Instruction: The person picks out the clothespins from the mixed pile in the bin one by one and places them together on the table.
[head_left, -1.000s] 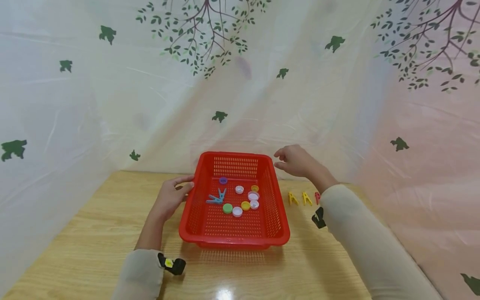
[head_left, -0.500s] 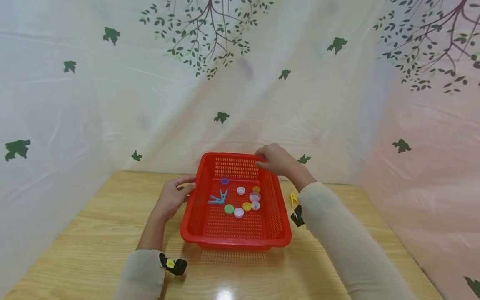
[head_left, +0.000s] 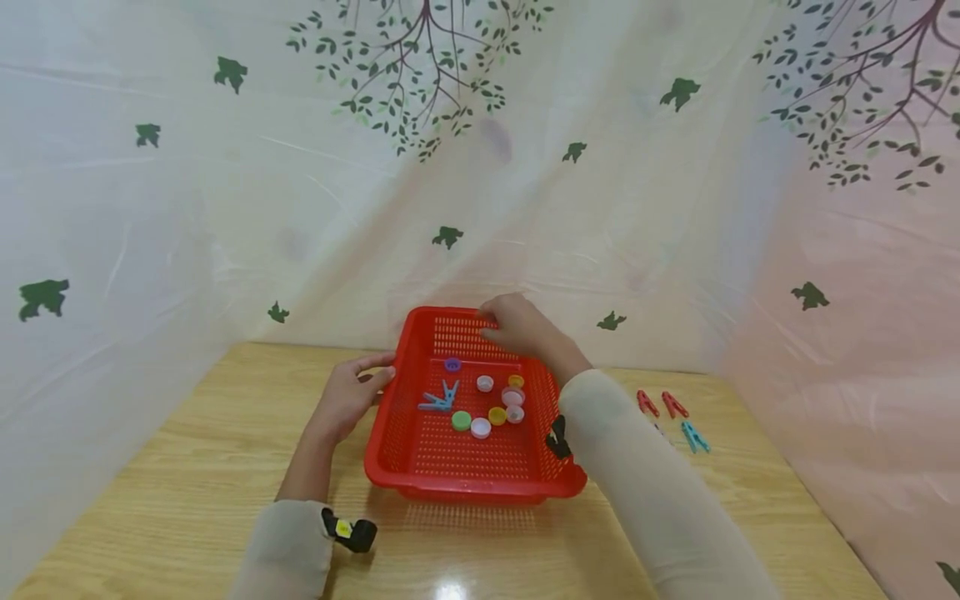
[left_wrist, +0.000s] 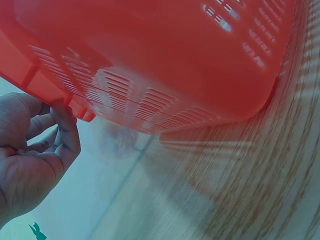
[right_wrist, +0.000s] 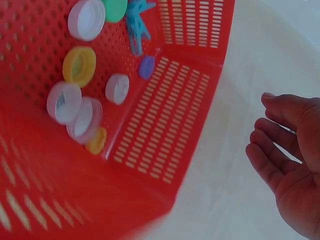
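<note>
A red plastic basket (head_left: pixel 476 487) stands on the table, tilted towards me. My left hand (head_left: pixel 351 396) holds its left rim; in the left wrist view the fingers (left_wrist: pixel 67 132) curl at the rim. Over the basket's far right part hovers my right hand (head_left: pixel 521 325). Its fingers are loosely bent with nothing between them, apart from the rim in the right wrist view. Inside lie light blue clothespins (head_left: pixel 441 398), a purple cap (head_left: pixel 452 365), a green cap (head_left: pixel 461 421), a yellow cap (head_left: pixel 497 416) and several white or clear caps (head_left: pixel 481 428).
Right of the basket, two red clothespins (head_left: pixel 673 404) and a blue clothespin (head_left: pixel 695 437) lie on the wooden table (head_left: pixel 195 467). Another small piece there is partly hidden by my right sleeve (head_left: pixel 637 467). A pale curtain (head_left: pixel 337 208) with leaf prints hangs behind the table.
My right hand has moved left from beside the basket to over its far edge. The right sleeve now covers the yellow clothespins and uncovers red and blue ones. My left hand keeps its hold.
</note>
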